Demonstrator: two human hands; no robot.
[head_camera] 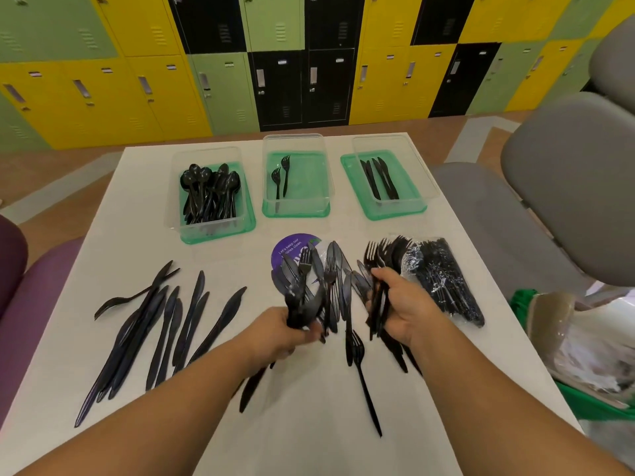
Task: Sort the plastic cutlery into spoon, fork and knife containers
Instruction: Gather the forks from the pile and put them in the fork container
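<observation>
Three clear containers on green lids stand at the table's far side: the left container (178, 214) holds many black spoons, the middle container (309, 187) two forks, the right container (409, 173) three knives. My left hand (285, 333) grips a bundle of black cutlery (299, 297), forks and knives mixed. My right hand (402, 309) grips a bunch of black forks (378, 259) by their handles. A mixed pile of knives and forks (335, 269) lies between my hands. Loose knives (165, 324) lie spread at the left.
A plastic-wrapped pack of black cutlery (446, 280) lies right of my right hand. A purple round sticker (292, 247) is on the white table (309, 424). Grey chairs (567, 187) stand at the right, a green bag (584, 355) below them, a purple seat (34, 297) at the left.
</observation>
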